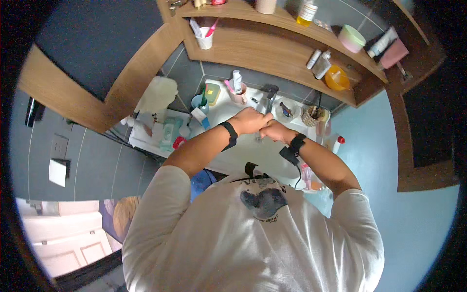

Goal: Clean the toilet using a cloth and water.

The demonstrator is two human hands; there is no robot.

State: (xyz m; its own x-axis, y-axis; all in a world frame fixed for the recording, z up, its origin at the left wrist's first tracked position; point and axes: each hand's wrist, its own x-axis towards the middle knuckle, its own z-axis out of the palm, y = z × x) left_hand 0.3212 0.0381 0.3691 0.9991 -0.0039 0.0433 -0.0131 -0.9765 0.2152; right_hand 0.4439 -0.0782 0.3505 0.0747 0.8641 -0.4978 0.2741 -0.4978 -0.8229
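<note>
Over the white washbasin, just in front of the dark faucet, my left hand and my right hand meet with curled fingers, touching each other. Whether something small lies between them cannot be seen. Black bands circle both wrists, and a small black device with a cable hangs by the right one. Behind the hands stand a pink cup holding a white tube, and a clear round dish with a dark item in it.
Left of the basin are a blue cup, a teal wipes pack and a red item. A woven basket and a red-capped white bottle stand right. Above runs a wooden shelf with a white cup and an orange bowl.
</note>
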